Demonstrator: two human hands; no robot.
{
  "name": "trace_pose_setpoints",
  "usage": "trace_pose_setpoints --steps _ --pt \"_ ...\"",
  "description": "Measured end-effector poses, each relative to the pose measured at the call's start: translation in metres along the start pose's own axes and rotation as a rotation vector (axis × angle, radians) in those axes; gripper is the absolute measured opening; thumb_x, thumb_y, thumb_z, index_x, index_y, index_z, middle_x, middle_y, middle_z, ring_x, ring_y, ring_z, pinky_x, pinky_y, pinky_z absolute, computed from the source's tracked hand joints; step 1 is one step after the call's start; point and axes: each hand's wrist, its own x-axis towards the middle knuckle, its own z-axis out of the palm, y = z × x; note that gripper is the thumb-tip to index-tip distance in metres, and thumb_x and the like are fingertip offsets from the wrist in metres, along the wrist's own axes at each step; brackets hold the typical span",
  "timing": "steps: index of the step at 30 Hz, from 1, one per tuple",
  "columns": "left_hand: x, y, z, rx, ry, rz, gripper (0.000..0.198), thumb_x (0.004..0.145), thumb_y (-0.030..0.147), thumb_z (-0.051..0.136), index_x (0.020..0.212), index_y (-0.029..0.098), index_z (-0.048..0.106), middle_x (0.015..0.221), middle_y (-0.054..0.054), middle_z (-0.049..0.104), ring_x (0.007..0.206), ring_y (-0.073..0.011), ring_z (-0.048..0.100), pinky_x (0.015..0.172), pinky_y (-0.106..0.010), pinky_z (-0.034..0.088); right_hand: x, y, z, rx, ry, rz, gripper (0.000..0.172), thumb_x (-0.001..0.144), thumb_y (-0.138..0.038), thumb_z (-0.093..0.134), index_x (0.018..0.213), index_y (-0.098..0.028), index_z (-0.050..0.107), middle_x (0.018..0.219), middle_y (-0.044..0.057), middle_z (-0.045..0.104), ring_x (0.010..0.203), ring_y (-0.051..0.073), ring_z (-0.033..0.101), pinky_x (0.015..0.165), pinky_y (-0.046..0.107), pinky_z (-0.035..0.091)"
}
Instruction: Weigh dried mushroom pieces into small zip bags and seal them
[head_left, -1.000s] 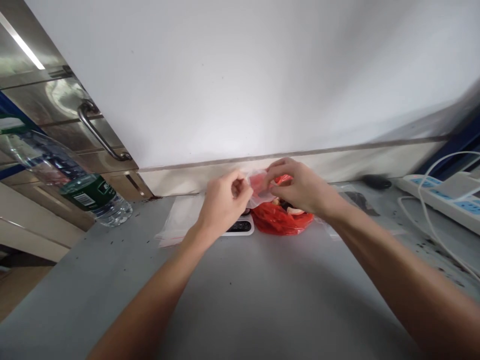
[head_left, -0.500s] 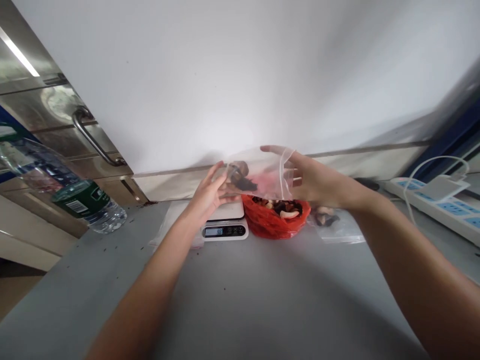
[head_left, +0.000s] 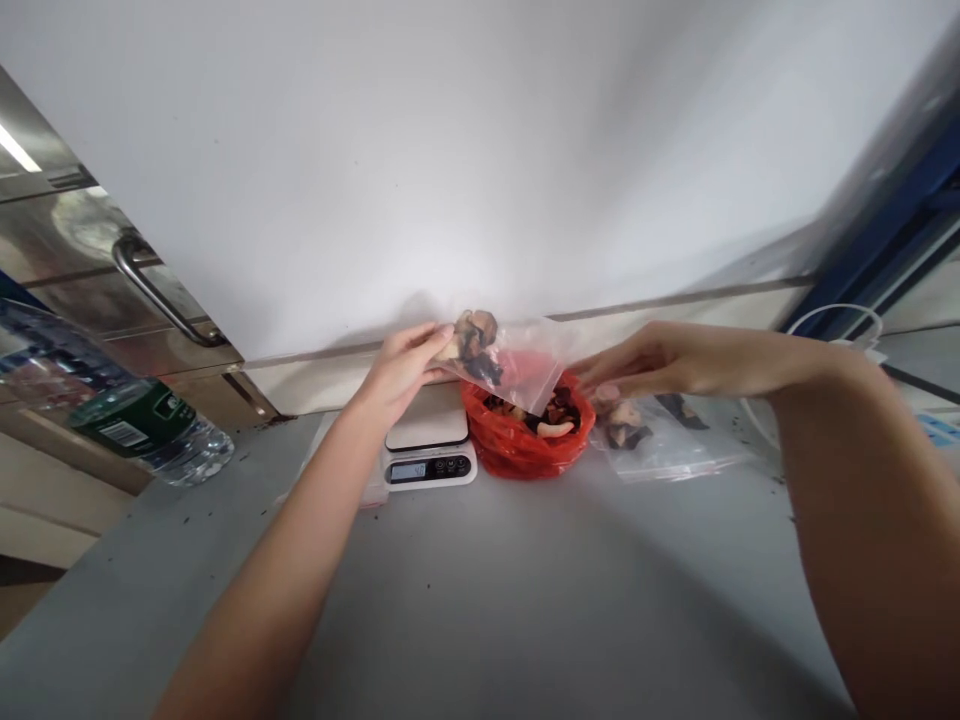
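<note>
My left hand and my right hand hold a small clear plastic bag between them, lifted above the counter. The bag holds several brown and dark pieces at its left end. My left fingers pinch that end; my right fingers pinch the opposite edge. Under the bag sits a red plastic bag open with mixed dried pieces inside. A small white digital scale stands just left of the red bag, its display lit.
Another clear bag with a few pieces lies right of the red bag. A plastic water bottle lies at the left by a steel cabinet door with handle. A white cable is at the right. A flat clear bag lies left of the scale.
The clear bag went from being pinched low over the red bag to being lifted and stretched between both hands. The scale came into full view and its reading changed.
</note>
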Motion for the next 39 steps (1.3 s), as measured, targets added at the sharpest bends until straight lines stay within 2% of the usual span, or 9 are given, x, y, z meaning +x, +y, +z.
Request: trace_pose_setpoints --steps 3,9,15,23,26,29,33,36,39 --pt "0.010 0.011 0.007 0.132 0.014 0.057 0.019 0.080 0.036 0.084 0.088 0.018 0.080 0.099 -0.008 0.079 0.095 -0.0217 0.072 0.087 -0.035 0.056 -0.006 0.008 -0.010 -0.097 -0.083 0.114 0.045 0.079 -0.064 0.068 0.078 -0.021 0.082 0.083 0.007 0.078 0.082 0.026 0.071 0.078 0.035 0.054" --pt "0.019 0.041 0.035 0.412 -0.063 0.280 0.010 0.086 0.026 0.079 0.091 0.018 0.083 0.106 -0.008 0.080 0.108 -0.0230 0.071 0.101 -0.038 0.051 -0.004 0.011 -0.013 -0.334 -0.026 0.157 0.047 0.082 -0.063 0.058 0.092 -0.024 0.081 0.098 0.006 0.081 0.092 0.030 0.074 0.079 0.038 0.055" --pt "0.019 0.062 0.051 0.576 -0.165 0.443 0.010 0.089 0.015 0.073 0.093 0.017 0.082 0.105 -0.006 0.080 0.109 -0.0212 0.071 0.106 -0.040 0.050 0.013 0.006 0.003 -0.310 0.116 0.248 0.064 0.077 -0.056 0.064 0.130 -0.020 0.069 0.121 0.010 0.078 0.097 0.029 0.075 0.084 0.039 0.057" --pt "0.010 0.069 0.050 0.516 -0.203 0.502 0.006 0.086 0.015 0.077 0.084 0.018 0.082 0.096 -0.003 0.080 0.107 -0.0239 0.073 0.108 -0.044 0.051 0.023 0.004 0.016 -0.338 0.326 0.187 0.046 0.073 -0.059 0.073 0.101 -0.023 0.077 0.104 0.007 0.079 0.092 0.028 0.073 0.079 0.037 0.056" --pt "0.006 0.066 0.046 0.345 -0.099 0.476 0.005 0.088 0.022 0.078 0.085 0.018 0.080 0.095 -0.003 0.078 0.105 -0.0226 0.073 0.097 -0.039 0.056 0.024 0.005 0.021 -0.153 0.401 0.121 0.045 0.065 -0.058 0.082 0.093 -0.024 0.078 0.098 0.006 0.080 0.089 0.029 0.072 0.078 0.039 0.057" --pt "0.000 0.058 0.035 0.155 0.047 0.428 0.012 0.093 0.029 0.073 0.090 0.018 0.077 0.094 -0.003 0.076 0.094 -0.0169 0.073 0.082 -0.029 0.057 0.030 0.005 0.029 0.150 0.493 0.033 0.036 0.066 -0.055 0.085 0.080 -0.023 0.076 0.088 0.007 0.079 0.087 0.028 0.072 0.078 0.039 0.058" --pt "-0.019 0.039 0.011 0.060 0.192 0.311 0.008 0.093 0.025 0.068 0.088 0.019 0.068 0.076 0.000 0.069 0.077 -0.0134 0.070 0.067 -0.022 0.053 0.043 0.004 0.041 0.448 0.656 -0.125 0.040 0.063 -0.056 0.089 0.062 -0.022 0.066 0.067 0.003 0.070 0.068 0.020 0.067 0.067 0.035 0.057" --pt "-0.038 0.021 -0.011 0.203 0.248 0.169 0.017 0.090 0.033 0.068 0.081 0.021 0.060 0.058 0.004 0.058 0.055 -0.0115 0.058 0.049 -0.019 0.041 0.049 -0.004 0.054 0.423 0.580 -0.162 0.043 0.062 -0.056 0.090 0.061 -0.020 0.068 0.061 0.002 0.066 0.057 0.014 0.060 0.055 0.029 0.052" --pt "-0.057 0.003 -0.033 0.340 0.264 0.185 0.041 0.092 0.051 0.061 0.065 0.021 0.052 0.043 0.008 0.035 0.038 -0.0085 0.036 0.041 -0.020 0.029 0.053 -0.017 0.072 0.396 0.455 -0.107 0.043 0.066 -0.058 0.087 0.071 -0.018 0.075 0.057 0.001 0.065 0.050 0.013 0.057 0.044 0.026 0.044"
